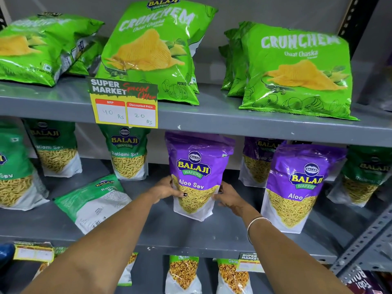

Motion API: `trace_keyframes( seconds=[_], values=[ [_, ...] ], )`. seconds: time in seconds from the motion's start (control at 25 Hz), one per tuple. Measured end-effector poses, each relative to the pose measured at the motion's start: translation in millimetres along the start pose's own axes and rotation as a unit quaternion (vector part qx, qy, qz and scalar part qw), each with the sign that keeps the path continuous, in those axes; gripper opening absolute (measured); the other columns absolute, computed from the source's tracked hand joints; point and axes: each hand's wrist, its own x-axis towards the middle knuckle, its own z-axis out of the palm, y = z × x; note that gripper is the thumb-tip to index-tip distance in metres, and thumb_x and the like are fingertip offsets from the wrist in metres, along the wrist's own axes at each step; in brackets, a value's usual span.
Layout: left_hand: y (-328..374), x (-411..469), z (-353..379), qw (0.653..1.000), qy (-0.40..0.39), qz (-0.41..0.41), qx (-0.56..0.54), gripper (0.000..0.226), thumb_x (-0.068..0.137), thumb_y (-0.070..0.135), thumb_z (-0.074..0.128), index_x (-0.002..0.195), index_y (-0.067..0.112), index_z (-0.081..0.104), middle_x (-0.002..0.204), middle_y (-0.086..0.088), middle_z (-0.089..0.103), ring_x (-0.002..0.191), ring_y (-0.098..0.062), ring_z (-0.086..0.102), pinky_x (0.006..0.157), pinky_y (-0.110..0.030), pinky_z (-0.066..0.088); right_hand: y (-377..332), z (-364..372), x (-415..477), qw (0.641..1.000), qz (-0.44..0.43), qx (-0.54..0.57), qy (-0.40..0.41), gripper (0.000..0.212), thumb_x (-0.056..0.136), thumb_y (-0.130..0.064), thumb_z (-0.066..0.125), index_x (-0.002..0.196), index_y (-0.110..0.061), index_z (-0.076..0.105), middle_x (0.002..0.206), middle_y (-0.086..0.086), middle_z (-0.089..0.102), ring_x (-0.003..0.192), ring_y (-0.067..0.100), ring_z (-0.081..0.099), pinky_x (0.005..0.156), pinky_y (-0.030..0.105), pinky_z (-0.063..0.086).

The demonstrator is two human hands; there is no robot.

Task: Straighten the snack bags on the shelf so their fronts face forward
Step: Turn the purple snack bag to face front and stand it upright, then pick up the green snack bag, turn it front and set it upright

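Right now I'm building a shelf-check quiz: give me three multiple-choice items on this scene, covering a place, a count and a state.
1. Where is the fallen green Ratlami Sev bag?
A. top shelf
B. middle shelf, left of the hands
C. bottom shelf

2. How many purple bags show on the middle shelf?
A. one
B. three
C. five

3. The held Aloo Sev bag is
A. upright, front forward
B. lying flat
C. back forward

Answers: B, it lies tilted there; B, held, right, behind; A, the left hand and right hand grip its sides.

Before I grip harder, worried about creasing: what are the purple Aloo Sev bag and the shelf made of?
Purple Aloo Sev bag: seemingly thin glossy plastic film, wrinkled with highlights, with a clear window showing the sev. Shelf: likely grey painted metal, matte, small chips along its edge.
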Motion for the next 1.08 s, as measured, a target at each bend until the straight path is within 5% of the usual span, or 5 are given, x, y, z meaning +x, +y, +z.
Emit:
trace_keyframes(
  seconds=[0.28,0.44,0.76,0.92,1.08],
  values=[
    [-9.5,-4.6,9.6,0.997,0.051,0.029,-0.056,0.055,0.066,0.002,0.08,0.105,0.016,0.044,0.121,-0.01,0.061,0.111,-0.023,0.056,0.092,-0.029,0.044,-1.3,8.6,4.6,0.994,-0.07,0.059,-0.051,0.05,0.072,0.016,0.067,0.116,-0.005,0.054,0.121,0.021,0.062,0.095,0.019,0.066,0.072,0.017,0.058],
    [-15.1,-8.1,11.6,0.997,0.059,0.028,-0.04,0.066,0.063,0.01,0.083,0.119,0.011,0.047,0.121,-0.006,0.062,0.118,-0.025,0.056,0.101,-0.036,0.045,-9.4,10.0,-4.7,0.996,-0.044,0.058,-0.047,0.039,0.077,0.014,0.063,0.092,-0.021,0.056,0.094,-0.002,0.065,0.074,-0.003,0.066,0.056,0.009,0.053],
    [-13.3,-12.8,15.2,0.998,0.061,0.0,-0.013,0.077,0.064,0.021,0.083,0.126,0.009,0.038,0.126,-0.002,0.055,0.12,-0.022,0.051,0.102,-0.037,0.044,-17.7,3.0,-15.9,0.995,-0.021,0.077,-0.054,0.035,0.083,0.005,0.061,0.109,-0.013,0.047,0.092,-0.005,0.059,0.078,0.001,0.054,0.043,0.006,0.045],
    [-12.6,-20.2,9.9,0.999,0.035,0.016,-0.018,0.088,0.057,0.025,0.086,0.127,0.009,0.035,0.123,0.001,0.052,0.118,-0.019,0.051,0.104,-0.036,0.043,-3.6,-10.8,2.7,0.983,0.13,-0.102,-0.085,0.028,0.083,-0.02,0.067,0.104,-0.007,0.055,0.087,0.008,0.059,0.066,0.014,0.055,0.048,0.021,0.043],
    [-19.2,-31.3,-13.4,0.994,0.111,0.017,-0.006,0.057,0.074,0.015,0.076,0.123,0.0,0.05,0.113,-0.012,0.056,0.106,-0.022,0.053,0.091,-0.029,0.044,-6.8,-7.3,9.6,0.892,0.293,-0.216,-0.269,0.021,0.087,-0.025,0.06,0.08,-0.005,0.06,0.065,0.009,0.067,0.055,0.02,0.067,0.054,0.03,0.058]
  ],
)
